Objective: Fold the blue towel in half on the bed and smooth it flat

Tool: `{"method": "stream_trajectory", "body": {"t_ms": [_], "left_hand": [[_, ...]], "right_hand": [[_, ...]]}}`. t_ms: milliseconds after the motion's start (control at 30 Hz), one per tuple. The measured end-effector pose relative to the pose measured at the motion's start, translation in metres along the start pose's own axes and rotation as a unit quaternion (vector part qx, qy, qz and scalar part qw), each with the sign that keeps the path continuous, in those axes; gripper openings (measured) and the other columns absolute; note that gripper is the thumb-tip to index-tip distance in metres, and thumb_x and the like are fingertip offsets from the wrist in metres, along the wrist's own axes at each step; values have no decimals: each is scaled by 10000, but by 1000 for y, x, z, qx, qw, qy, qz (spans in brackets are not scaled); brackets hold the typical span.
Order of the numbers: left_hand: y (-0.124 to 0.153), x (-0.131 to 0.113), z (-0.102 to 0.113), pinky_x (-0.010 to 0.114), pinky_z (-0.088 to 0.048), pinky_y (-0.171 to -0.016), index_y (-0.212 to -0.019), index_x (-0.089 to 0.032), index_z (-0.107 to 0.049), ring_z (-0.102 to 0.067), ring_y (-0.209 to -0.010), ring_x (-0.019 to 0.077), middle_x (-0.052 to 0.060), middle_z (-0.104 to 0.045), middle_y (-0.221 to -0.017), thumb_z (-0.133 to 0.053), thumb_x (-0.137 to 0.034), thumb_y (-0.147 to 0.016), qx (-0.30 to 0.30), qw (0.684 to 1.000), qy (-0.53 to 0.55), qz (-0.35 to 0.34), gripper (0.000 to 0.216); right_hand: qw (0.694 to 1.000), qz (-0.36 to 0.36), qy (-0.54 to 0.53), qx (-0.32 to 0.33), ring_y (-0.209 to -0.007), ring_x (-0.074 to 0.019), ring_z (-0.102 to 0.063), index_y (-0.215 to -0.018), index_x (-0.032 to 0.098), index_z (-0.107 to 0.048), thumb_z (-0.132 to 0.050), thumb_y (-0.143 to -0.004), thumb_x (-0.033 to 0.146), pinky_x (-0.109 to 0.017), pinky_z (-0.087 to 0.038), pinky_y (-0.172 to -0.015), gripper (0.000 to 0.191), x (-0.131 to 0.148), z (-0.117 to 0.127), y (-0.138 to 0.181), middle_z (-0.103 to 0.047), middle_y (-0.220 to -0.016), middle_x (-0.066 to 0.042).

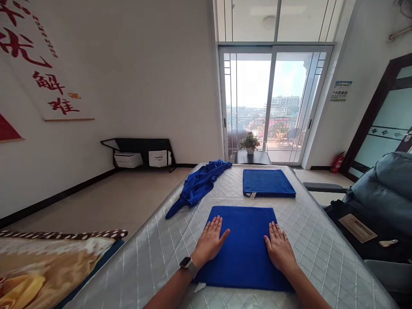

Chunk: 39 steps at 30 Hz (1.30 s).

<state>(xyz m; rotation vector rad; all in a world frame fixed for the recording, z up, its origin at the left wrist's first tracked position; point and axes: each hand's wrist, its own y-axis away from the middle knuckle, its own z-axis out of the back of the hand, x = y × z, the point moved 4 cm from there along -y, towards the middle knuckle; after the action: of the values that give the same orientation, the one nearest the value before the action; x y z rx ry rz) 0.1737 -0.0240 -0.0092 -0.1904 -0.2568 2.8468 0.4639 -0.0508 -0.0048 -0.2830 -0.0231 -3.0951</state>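
Note:
A blue cloth, perhaps a towel [246, 253], lies flat in a neat rectangle before me, a small white tag at its near left corner. My left hand [210, 241] rests palm down on its left edge, fingers stretched out, a watch on the wrist. Over the right edge my right hand [279, 246] lies flat too, fingers extended. Farther back on the right is a folded blue stack [268, 182] with white tags. A crumpled blue cloth [199, 184] is spread at the back left. All lie on a quilted silver-grey cover [154, 249].
An armchair [380, 197] with a black item and brown card stands at the right. A patterned blanket [58, 262] is at the lower left. Beyond the bed-like surface are a chair with a potted plant [250, 143], sliding glass doors and a black rack [141, 148].

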Motion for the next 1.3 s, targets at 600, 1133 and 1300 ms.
{"method": "stream_trajectory", "body": {"t_ms": [600,1133,1300], "left_hand": [[2,30,-2,516,-315,-1212,-1568,-94,-338,-302,-1512,323,174,-373,-1616,-205,-638,-1010,-44,997,32,52,790],[2,33,-4,499,-296,-1228,-1560,-87,-352,-305,-1512,303,166,-353,-1623,-203,-620,-1019,-35,998,21,48,775],[2,37,-8,499,-285,-1235,-1574,-98,-319,-301,-1515,290,154,-351,-1626,-179,-648,-1011,-27,998,21,49,800]], "right_hand": [[996,-13,87,13,-1556,-255,-128,-1591,72,-243,-218,-1000,409,-495,-114,-1248,681,4,16,0,-202,-1667,-107],[1000,-5,18,-10,-1559,-201,-109,-1605,75,-195,-180,-1030,422,-397,-88,-1249,672,-2,8,-78,-179,-1683,-99],[1000,-11,19,-10,-1560,-191,-102,-1608,85,-194,-174,-1028,440,-377,-77,-1249,681,-3,6,-80,-171,-1686,-76]]}}
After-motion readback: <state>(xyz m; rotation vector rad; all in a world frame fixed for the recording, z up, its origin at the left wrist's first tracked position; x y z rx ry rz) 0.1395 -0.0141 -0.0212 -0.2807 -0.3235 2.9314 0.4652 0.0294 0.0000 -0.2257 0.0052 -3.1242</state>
